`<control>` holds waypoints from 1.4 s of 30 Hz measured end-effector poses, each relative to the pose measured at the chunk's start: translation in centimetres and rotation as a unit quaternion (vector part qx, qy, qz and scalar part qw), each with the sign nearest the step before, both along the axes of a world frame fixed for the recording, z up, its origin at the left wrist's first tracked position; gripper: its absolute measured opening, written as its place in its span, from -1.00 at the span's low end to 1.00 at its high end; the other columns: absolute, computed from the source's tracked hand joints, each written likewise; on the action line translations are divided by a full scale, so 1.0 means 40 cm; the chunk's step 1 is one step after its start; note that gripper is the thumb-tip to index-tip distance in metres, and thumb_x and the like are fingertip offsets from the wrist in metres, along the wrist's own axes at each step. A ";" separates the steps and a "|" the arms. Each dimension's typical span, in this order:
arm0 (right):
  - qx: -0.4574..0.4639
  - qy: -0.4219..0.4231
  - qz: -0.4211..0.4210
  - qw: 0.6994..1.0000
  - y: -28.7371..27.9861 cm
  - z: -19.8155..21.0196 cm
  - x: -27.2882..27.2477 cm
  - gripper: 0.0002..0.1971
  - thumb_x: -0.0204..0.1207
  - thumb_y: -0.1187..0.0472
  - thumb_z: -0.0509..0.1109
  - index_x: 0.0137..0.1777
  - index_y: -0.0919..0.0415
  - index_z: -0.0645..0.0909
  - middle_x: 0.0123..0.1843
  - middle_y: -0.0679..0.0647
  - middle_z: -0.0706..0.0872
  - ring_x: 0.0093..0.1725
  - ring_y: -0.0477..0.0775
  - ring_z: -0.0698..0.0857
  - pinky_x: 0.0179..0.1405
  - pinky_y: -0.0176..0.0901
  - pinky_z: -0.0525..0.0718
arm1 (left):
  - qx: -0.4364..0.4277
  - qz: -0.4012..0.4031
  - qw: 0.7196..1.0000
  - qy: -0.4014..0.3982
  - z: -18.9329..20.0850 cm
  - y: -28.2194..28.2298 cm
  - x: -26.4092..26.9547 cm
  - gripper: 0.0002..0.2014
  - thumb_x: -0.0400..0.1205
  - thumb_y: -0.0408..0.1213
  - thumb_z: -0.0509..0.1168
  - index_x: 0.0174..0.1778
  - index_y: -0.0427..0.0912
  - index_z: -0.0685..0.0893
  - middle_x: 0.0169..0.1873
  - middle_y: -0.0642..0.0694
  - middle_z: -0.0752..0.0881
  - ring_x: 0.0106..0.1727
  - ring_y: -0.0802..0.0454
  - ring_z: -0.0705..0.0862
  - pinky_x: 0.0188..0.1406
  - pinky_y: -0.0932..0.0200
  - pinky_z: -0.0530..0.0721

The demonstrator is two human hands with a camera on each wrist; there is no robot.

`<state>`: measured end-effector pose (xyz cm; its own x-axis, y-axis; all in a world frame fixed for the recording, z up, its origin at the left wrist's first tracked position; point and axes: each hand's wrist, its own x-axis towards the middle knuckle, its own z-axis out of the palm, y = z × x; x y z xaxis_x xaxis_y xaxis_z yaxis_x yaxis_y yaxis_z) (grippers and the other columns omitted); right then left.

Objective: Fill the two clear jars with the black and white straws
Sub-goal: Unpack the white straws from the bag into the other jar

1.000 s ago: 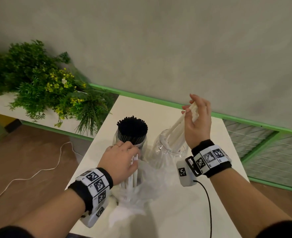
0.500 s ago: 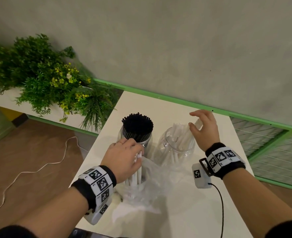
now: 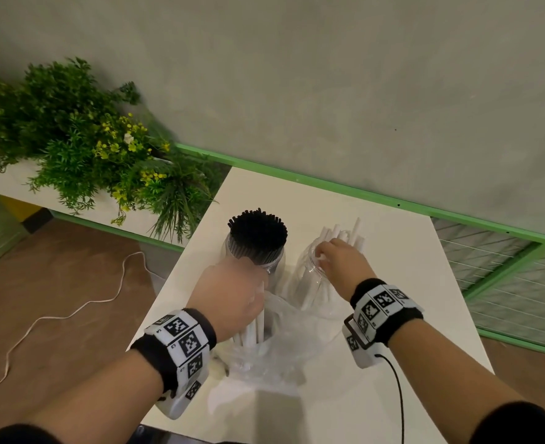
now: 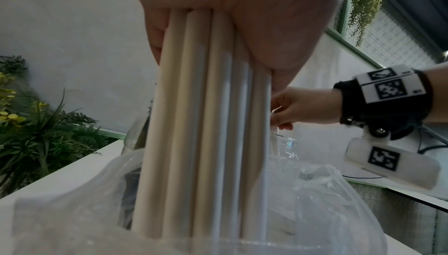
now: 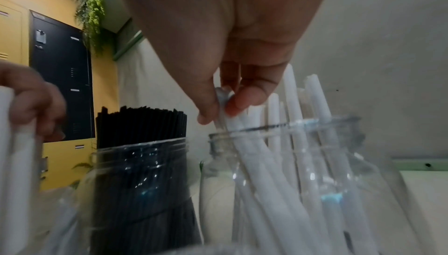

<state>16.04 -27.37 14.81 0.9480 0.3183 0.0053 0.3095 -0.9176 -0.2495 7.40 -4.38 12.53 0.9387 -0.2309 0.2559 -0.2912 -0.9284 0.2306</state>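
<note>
Nearest, low in the frame's centre, the left hand (image 3: pixel 232 299) is clutching a bundle of white straws (image 4: pixel 203 125), about five showing, standing in a crumpled plastic bag (image 3: pixel 284 344) on the tabletop (image 3: pixel 409 251). Just beyond, the right hand (image 3: pixel 338 261) is pinching one white straw's tip at the mouth of the right jar (image 5: pixel 303 163), which I judge only part filled, roughly ten inside. Farther left, the second of the two jars (image 3: pixel 258 254) is looking done, packed with uncountable black straws (image 3: pixel 258 229).
</note>
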 end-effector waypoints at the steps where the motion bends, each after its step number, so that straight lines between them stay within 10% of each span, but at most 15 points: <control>1: -0.008 -0.003 -0.005 1.000 -0.009 0.009 0.005 -0.84 0.65 0.24 0.25 0.13 0.19 0.63 0.06 0.11 0.63 0.04 0.19 0.63 -0.08 -0.10 0.50 | 0.000 0.001 1.000 -0.001 0.000 0.001 0.000 -0.89 0.51 0.01 0.18 -0.10 0.18 0.57 -0.13 0.19 0.58 -0.05 0.07 0.58 -0.21 0.19 0.38; 8: 0.024 -0.012 -0.086 0.996 -0.113 0.135 0.059 -0.90 0.57 0.19 0.39 -0.03 0.18 0.71 -0.10 0.05 0.64 -0.01 0.06 0.57 -0.08 -0.22 0.42 | 0.001 0.007 1.000 -0.008 0.001 0.006 0.001 -0.90 0.49 0.01 0.22 -0.13 0.18 0.59 -0.17 0.18 0.59 -0.12 0.06 0.58 -0.26 0.19 0.37; 17: 0.082 -0.172 -0.104 0.976 -0.139 -0.012 0.076 -0.66 0.53 0.34 0.37 0.31 0.21 0.60 0.34 0.17 0.59 0.32 0.35 0.45 0.33 0.04 0.37 | 0.004 0.003 1.000 -0.002 0.004 0.009 0.005 -0.85 0.50 0.03 0.15 -0.11 0.17 0.58 -0.16 0.18 0.58 -0.10 0.06 0.58 -0.26 0.18 0.41; 25: 0.081 0.013 -0.109 0.991 -0.039 -0.011 0.138 -0.21 0.50 -0.34 0.26 0.65 -0.05 0.12 0.63 0.12 0.22 0.54 0.29 0.29 0.47 0.21 0.38 | -0.007 0.002 1.000 -0.004 0.001 0.008 0.011 -0.84 0.49 0.02 0.12 -0.13 0.17 0.58 -0.18 0.17 0.59 -0.12 0.04 0.58 -0.26 0.15 0.47; 32: -0.035 -0.015 -0.079 0.996 -0.022 -0.050 0.162 -0.49 0.54 -0.30 0.23 0.35 -0.02 0.54 0.31 0.00 0.61 0.28 0.17 0.54 0.18 0.09 0.60 | -0.006 -0.004 1.000 -0.007 0.001 0.014 0.006 -0.86 0.49 0.03 0.13 -0.14 0.19 0.57 -0.20 0.18 0.57 -0.14 0.06 0.57 -0.27 0.19 0.39; 42: 0.145 -0.217 -0.037 0.965 -0.081 -0.051 0.145 -0.73 0.46 0.03 0.52 0.01 0.21 0.71 -0.11 0.04 0.66 -0.05 0.05 0.43 -0.03 -0.27 0.33 | -0.013 -0.009 1.000 0.003 -0.002 0.020 0.004 -0.85 0.50 0.04 0.12 -0.11 0.20 0.56 -0.17 0.19 0.57 -0.11 0.06 0.55 -0.23 0.17 0.37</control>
